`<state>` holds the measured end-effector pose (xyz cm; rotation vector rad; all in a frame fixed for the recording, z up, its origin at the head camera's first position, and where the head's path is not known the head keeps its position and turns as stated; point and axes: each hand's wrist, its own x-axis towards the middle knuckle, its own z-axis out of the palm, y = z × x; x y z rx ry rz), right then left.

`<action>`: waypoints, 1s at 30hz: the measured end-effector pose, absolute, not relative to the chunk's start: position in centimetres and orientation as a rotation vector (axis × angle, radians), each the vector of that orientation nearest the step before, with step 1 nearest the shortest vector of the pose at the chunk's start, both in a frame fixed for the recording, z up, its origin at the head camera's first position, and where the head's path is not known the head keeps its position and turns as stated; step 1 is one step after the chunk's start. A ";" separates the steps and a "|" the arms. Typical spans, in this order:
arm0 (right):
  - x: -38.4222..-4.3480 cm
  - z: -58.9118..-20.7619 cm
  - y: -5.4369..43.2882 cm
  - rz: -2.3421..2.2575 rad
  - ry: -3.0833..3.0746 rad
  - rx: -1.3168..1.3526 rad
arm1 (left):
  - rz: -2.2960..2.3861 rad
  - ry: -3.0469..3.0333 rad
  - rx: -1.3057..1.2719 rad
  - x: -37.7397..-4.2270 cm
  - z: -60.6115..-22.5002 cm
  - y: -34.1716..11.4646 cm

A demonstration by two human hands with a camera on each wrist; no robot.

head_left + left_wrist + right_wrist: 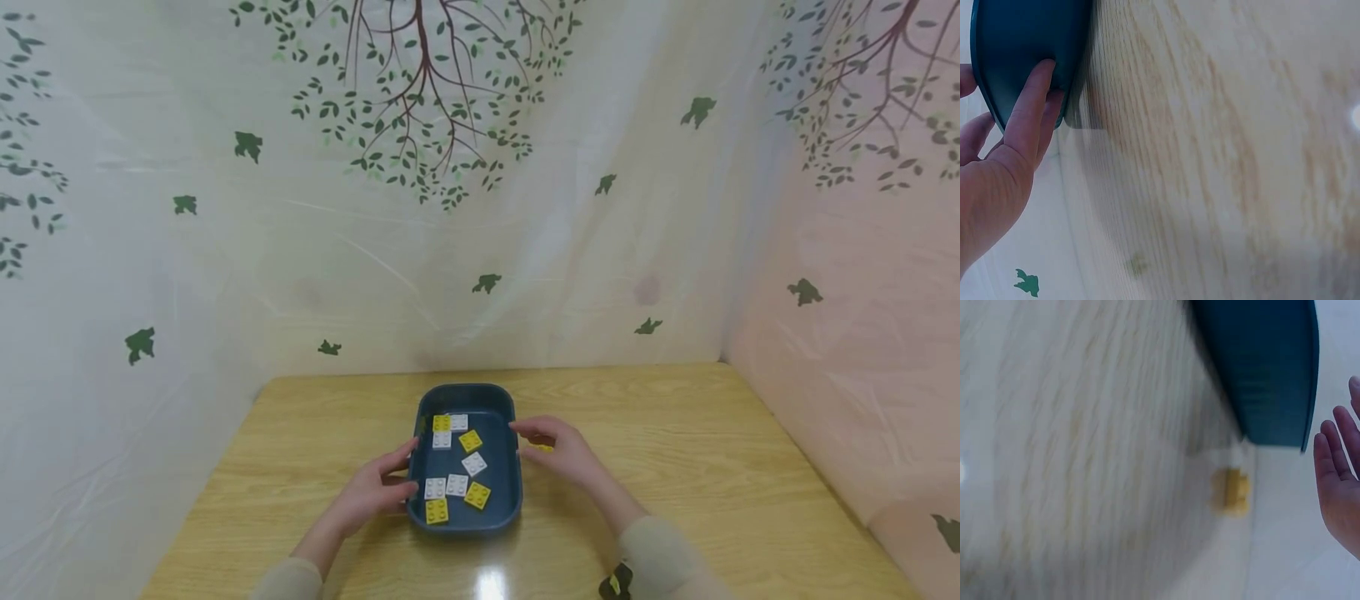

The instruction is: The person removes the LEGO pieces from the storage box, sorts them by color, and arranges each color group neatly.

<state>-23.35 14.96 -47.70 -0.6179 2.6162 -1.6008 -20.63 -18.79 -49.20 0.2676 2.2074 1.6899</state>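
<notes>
A dark blue tray [501, 517] stands on the wooden table, holding several yellow and white toy bricks. Among them are a yellow brick [437, 511] at the near left and a white brick [474, 463] near the middle. On the tray's left side is my left hand [367, 493]; in the left wrist view, its extended fingers [1030, 112] touch the outer wall. My right hand [564, 454] is by the right rim, fingers loosely bent and holding nothing. The right wrist view shows it apart from the tray. A yellow brick [1231, 491] lies outside the tray, partly hidden by that hand in the head view.
The wooden table [667, 450] extends to both sides of the tray. A pale curtain [420, 275] printed with branches and leaves hangs behind it, and more curtain borders the left and right sides. A dark patterned patch [617, 582] shows beside the right sleeve.
</notes>
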 end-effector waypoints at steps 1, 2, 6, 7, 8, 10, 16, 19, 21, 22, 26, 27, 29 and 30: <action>-23.3 -47.5 14.6 -1.593 2.606 -0.627 | 1.686 2.210 0.272 -20.6 -49.2 -18.8; -23.1 -47.2 14.2 -1.582 2.596 -0.621 | 1.683 2.211 0.275 -20.7 -49.2 -18.8; -22.9 -46.7 12.8 -1.562 2.536 -0.694 | 1.680 2.211 0.271 -20.7 -49.1 -18.8; -22.8 -46.6 12.4 -1.546 2.528 -0.718 | 1.679 2.212 0.272 -20.8 -49.1 -18.8; -22.8 -46.5 12.0 -1.532 2.521 -0.746 | 1.680 2.210 0.272 -20.8 -49.2 -18.9; -22.7 -46.4 11.3 -1.496 2.512 -0.808 | 1.683 2.209 0.271 -20.8 -49.2 -18.9; -22.4 -46.3 9.3 -1.420 2.454 -0.947 | 1.698 2.198 0.271 -20.8 -49.0 -19.0; -22.3 -46.4 8.5 -1.378 2.424 -0.971 | 1.710 2.181 0.296 -20.7 -48.9 -19.1; -22.3 -46.4 8.0 -1.355 2.404 -0.984 | 1.720 2.167 0.313 -20.7 -48.9 -19.2; -22.3 -46.4 7.8 -1.343 2.395 -0.988 | 1.724 2.161 0.323 -20.8 -49.0 -19.2; -22.6 -46.7 6.9 -1.275 2.382 -1.006 | 1.725 2.149 0.345 -20.9 -49.1 -19.3; -22.6 -46.8 6.8 -1.254 2.381 -1.010 | 1.723 2.146 0.350 -21.0 -49.1 -19.4; -22.8 -47.0 6.5 -1.217 2.373 -1.023 | 1.722 2.136 0.353 -21.0 -49.1 -19.4; -22.8 -47.1 6.3 -1.199 2.367 -1.029 | 1.723 2.128 0.353 -21.1 -49.1 -19.5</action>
